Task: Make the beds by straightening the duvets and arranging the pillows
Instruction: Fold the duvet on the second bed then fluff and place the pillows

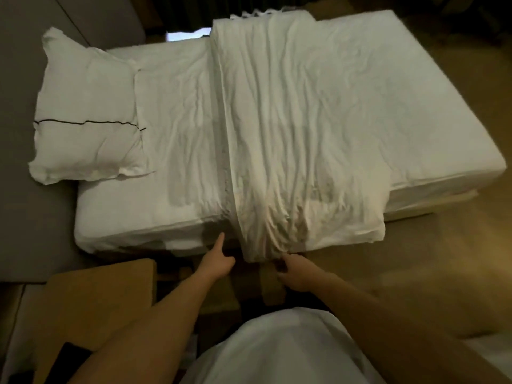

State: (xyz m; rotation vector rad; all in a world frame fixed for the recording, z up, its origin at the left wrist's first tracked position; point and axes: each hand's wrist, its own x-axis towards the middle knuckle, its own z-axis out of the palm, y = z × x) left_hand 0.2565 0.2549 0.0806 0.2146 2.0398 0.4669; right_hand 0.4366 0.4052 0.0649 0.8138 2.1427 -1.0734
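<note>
A white, wrinkled duvet (pixel 291 120) lies across the middle and right of the single bed (pixel 171 134), bunched and hanging over the near side. My right hand (pixel 293 271) is closed on the duvet's hanging near edge. My left hand (pixel 219 261) is just left of that edge, index finger stretched toward the mattress side, holding nothing. A white pillow (pixel 86 117) with a thin dark stripe rests at the head end on the left, partly leaning on the grey headboard (pixel 19 79).
A wooden bedside table (pixel 91 306) stands at the lower left, with a dark flat object (pixel 66 358) on it. Tan carpet (pixel 443 273) spreads to the right of the bed. Dark curtains (pixel 194 12) hang beyond the far side.
</note>
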